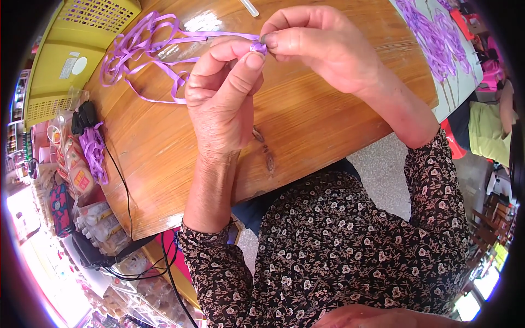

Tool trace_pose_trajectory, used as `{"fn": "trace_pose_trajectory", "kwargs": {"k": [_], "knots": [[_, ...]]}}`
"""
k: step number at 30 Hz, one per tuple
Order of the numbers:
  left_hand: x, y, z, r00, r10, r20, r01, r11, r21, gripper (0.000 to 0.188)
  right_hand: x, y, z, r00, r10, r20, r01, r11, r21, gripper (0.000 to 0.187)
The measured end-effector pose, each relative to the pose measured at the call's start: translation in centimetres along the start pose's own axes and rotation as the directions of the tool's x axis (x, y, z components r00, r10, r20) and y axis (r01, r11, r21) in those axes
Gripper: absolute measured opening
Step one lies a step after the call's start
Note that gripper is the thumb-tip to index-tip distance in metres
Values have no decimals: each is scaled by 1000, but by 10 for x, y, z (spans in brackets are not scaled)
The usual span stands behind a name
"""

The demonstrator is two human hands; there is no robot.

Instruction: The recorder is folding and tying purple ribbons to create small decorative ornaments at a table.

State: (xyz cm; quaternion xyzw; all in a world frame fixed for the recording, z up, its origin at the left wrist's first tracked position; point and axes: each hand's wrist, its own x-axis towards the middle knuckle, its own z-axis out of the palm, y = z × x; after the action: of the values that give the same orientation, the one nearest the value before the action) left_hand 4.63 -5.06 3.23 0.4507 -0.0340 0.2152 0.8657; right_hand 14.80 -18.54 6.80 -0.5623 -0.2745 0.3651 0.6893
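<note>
Both my hands meet above the far part of a wooden table [311, 126]. Between the thumb and forefinger of my left hand [224, 82] is a small folded bit of purple ribbon [258, 48]. My right hand [322, 46] pinches at the same bit from the right, its thumb and fingertips pressed together. From there the ribbon runs left behind my left hand into a loose, looped heap [145, 49] on the tabletop. My fingers partly cover the folded piece, so its exact shape is hard to make out.
A yellow plastic basket [65, 60] stands at the table's far left. Beside it hang more purple ribbon [94, 153] and a black cable [123, 177] along the left edge. More purple ribbon [440, 46] lies on a white surface at right. A white stick-like item [250, 7] lies at the top.
</note>
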Motion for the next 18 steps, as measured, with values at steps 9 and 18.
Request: {"fn": "trace_pose_trajectory", "kwargs": {"k": [9, 18], "knots": [[2, 0, -5, 996, -92, 5, 93, 993, -73, 10, 22, 12, -13, 362, -828, 429, 860, 118, -497, 13], [0, 3, -3, 995, -95, -43, 91, 993, -81, 9, 32, 8, -17, 180, -808, 561, 880, -123, -459, 12]]}}
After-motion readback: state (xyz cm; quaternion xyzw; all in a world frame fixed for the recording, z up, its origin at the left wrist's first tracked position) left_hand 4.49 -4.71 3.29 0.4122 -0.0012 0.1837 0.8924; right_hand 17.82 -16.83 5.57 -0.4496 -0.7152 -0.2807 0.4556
